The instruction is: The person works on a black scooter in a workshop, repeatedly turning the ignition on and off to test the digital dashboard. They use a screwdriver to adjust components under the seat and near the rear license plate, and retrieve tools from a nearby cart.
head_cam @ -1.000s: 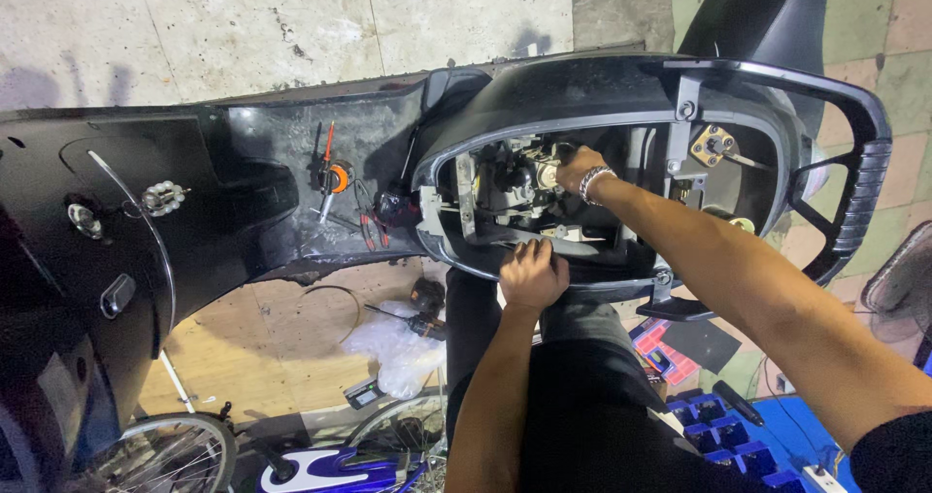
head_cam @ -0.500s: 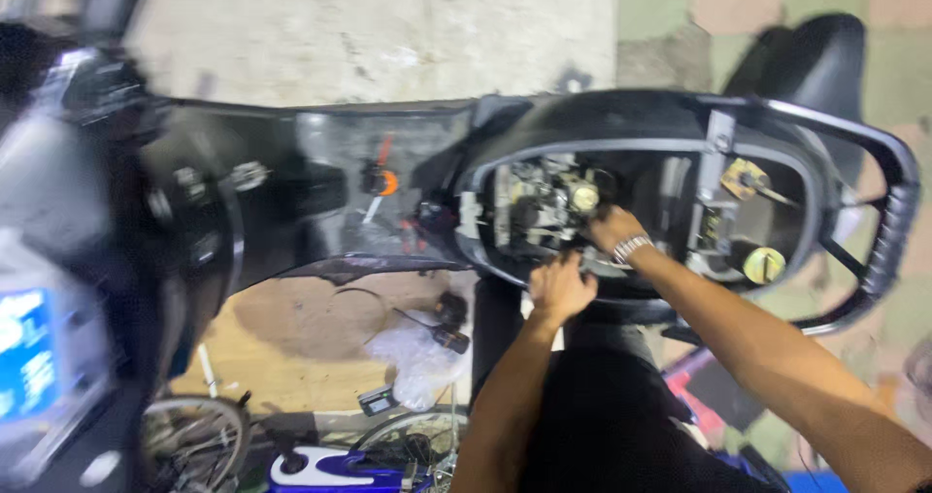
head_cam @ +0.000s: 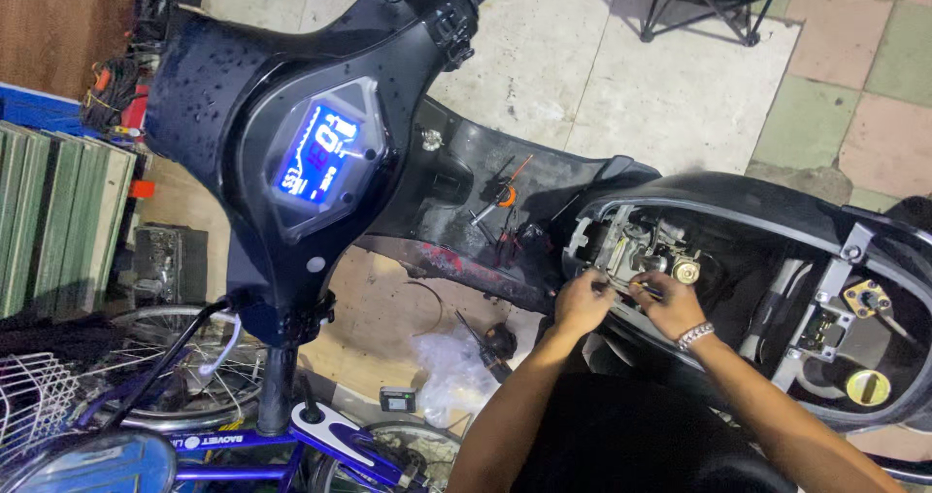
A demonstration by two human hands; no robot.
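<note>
Centrally, just right of the middle of the frame, both hands are seen side by side at the front edge of the opened seat bay of a black scooter [head_cam: 738,207]. The left hand [head_cam: 582,301] is curled, its fingers pinched on something small that cannot be made out. The right hand [head_cam: 670,304], with a beaded bracelet [head_cam: 695,335] on its wrist, is closed around a thin light-coloured rod-like tool [head_cam: 636,283] whose tip points toward the left hand. The two hands are close together but not touching.

Directly above them the exposed engine parts [head_cam: 641,246] are seen, a cluster of grey metal with a round brass-coloured cap [head_cam: 686,272] at its right edge. Further right, in the lower right of the frame, a yellow round filler cap [head_cam: 867,386] sits inside the bay.

On the footboard, left of the engine parts, a screwdriver with an orange collar [head_cam: 500,197] is lying among other small tools. The lit blue display [head_cam: 318,155] on the handlebar cowl occupies the upper left centre. A blue bicycle frame [head_cam: 291,440] and a wire basket [head_cam: 34,391] are seen along the lower left edge, and a crumpled clear plastic bag [head_cam: 442,367] lies on the floor below the scooter.
</note>
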